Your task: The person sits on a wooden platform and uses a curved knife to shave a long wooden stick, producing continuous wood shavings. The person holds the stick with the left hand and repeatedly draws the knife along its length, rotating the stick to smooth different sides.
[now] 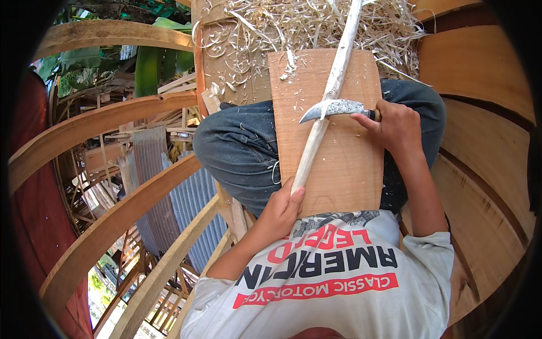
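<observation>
Over a flat wooden board (355,175) between the person's bent knees (234,144), a pale stick (334,82) runs aslant. The left hand (282,208) has its fingers wrapped around the stick's near end; the right hand (401,125) has its fingers closed around the handle of a curved knife (343,107), whose blade crosses the stick mid-length. Curled shavings (389,35) heap beyond the board; wooden rails (113,117) stand at left.
</observation>
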{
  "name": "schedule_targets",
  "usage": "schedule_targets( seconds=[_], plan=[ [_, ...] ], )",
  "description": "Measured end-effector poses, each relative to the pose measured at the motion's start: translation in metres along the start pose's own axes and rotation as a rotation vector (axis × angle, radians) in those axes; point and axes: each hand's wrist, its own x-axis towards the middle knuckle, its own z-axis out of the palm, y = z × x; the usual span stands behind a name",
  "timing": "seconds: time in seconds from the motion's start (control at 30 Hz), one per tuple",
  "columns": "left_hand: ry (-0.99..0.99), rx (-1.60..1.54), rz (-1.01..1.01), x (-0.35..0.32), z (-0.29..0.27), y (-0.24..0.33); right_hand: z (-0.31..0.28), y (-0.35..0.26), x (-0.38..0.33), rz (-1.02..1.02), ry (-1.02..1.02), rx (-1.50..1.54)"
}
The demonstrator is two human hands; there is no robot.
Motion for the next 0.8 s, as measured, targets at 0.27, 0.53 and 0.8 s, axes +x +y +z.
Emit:
schedule_targets(
  seconds=[0.27,0.53,0.8],
  plan=[
    [-0.062,-0.223,-0.101,0.000,-0.004,0.002,-0.028,0.000,-0.016,0.069,-0.557,0.751],
    [-0.068,-0.173,-0.077,-0.001,-0.004,0.002,-0.033,0.003,-0.030,0.184,-0.697,1.195],
    [-0.044,-0.099,-0.031,0.002,-0.003,0.002,-0.032,0.001,-0.038,0.337,-0.573,1.211]
  ],
)
